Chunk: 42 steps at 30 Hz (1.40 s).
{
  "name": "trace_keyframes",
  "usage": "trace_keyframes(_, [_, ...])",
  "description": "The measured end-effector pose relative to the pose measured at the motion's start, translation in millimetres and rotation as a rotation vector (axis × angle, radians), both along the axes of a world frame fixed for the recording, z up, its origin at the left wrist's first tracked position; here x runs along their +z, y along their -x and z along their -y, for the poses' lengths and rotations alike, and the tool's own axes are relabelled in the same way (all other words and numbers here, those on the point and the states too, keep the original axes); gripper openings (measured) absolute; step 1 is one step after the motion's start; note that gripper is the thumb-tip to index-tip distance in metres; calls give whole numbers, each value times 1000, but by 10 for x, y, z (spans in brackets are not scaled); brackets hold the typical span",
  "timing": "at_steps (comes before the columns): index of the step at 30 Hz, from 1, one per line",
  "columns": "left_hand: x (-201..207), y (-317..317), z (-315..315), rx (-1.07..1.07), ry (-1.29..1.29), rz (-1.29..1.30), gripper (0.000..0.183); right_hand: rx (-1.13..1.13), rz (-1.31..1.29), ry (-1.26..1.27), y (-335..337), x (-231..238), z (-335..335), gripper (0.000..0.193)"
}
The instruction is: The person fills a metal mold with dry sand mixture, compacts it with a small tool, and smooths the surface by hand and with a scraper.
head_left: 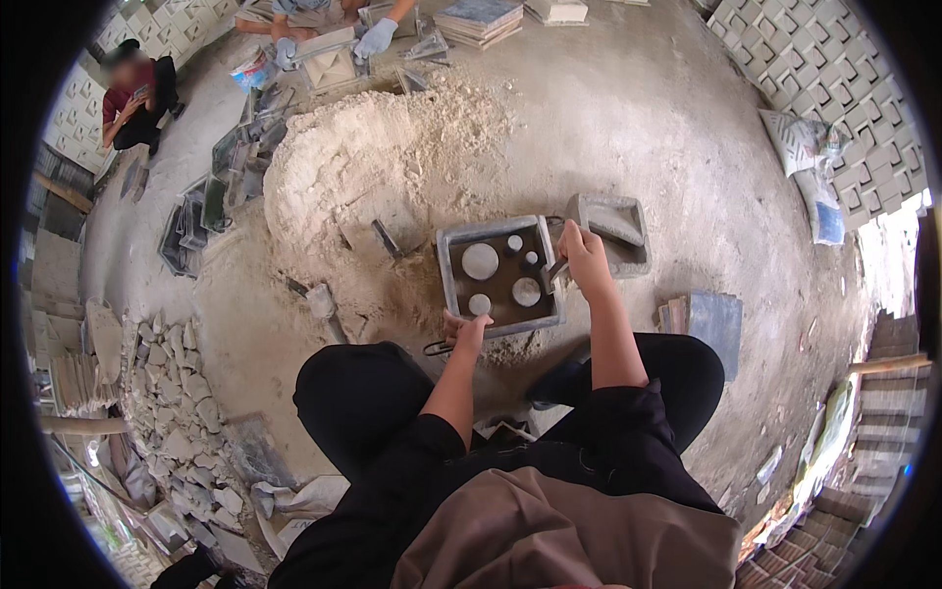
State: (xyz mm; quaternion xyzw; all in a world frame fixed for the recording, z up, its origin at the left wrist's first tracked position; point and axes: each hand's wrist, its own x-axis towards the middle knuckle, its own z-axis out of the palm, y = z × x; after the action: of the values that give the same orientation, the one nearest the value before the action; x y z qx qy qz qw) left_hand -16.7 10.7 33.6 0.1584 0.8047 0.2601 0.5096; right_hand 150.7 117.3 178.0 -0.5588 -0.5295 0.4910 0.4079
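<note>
A square grey-rimmed mould (450, 285) lies on the floor between my knees. Inside its dark base stand several pale round discs of different sizes, among them a large disc (480, 261) and a smaller disc (526, 292). My left hand (470, 330) is closed around the mould's near left corner, beside a dark wire handle (438, 348). At the right rim, my right hand (586, 257) grips a short dark bar-shaped tool (558, 269). The tool's lower end meets the mould's right wall; its upper part is hidden in my fist.
A grey tray (643, 257) holding a slanted piece sits just right of the mould. Pale powder (343, 147) is heaped beyond, with a small brush-like tool (321, 301) nearer. Flat plates (714, 329) lie by my right knee. A gloved co-worker (376, 37) handles another mould.
</note>
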Motion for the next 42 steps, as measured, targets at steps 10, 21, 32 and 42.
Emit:
trace_keyframes(10, [112, -71, -73, 31, 81, -68, 105, -63, 53, 6, 122, 296, 500, 41])
trace_keyframes(21, [40, -78, -48, 51, 20, -90, 103, -13, 237, -181, 129, 121, 679, 36])
trace_keyframes(32, [43, -161, -70, 89, -4, -82, 103, -54, 50, -159, -40, -115, 600, 30])
trace_keyframes(42, [105, -156, -69, 96, -25, -55, 104, -112, -31, -143, 10, -44, 75, 33])
